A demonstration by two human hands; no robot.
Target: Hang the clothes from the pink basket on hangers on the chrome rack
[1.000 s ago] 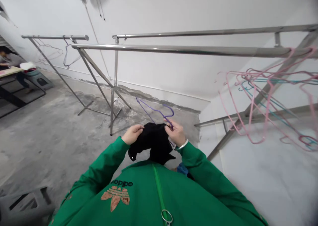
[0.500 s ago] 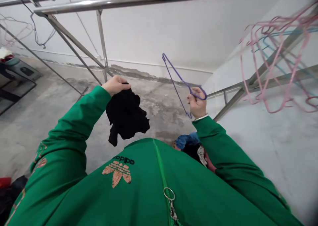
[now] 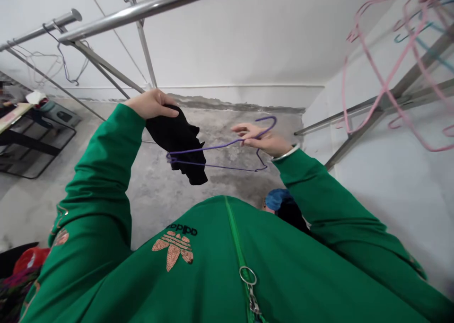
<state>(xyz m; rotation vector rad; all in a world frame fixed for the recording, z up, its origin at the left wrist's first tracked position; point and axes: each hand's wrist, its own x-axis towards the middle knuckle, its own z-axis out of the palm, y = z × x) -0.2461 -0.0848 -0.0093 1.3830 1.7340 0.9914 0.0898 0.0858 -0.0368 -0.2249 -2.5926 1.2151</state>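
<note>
My left hand [image 3: 155, 104] pinches a black garment [image 3: 177, 135] by its upper edge, and the cloth hangs down in folds; its exact kind cannot be made out. A purple clothes hanger [image 3: 216, 146] is gripped near its hook by my right hand [image 3: 260, 139], thumb and fingers closed around the wire. The hanger lies nearly level, hook to the right. Its far left end crosses in front of the black cloth; whether the two touch I cannot tell.
Metal rails [image 3: 149, 12] run overhead at the upper left, with a dark hanger [image 3: 71, 74] behind. Pink hangers [image 3: 385, 89] hang at the right. Below my right arm are clothes, including blue cloth [image 3: 278, 198]. A table [image 3: 21, 117] stands far left.
The purple hanger has swung from slanting upward to nearly level, its end reaching left over the black garment. My right hand has moved slightly left. My left hand has lifted a little.
</note>
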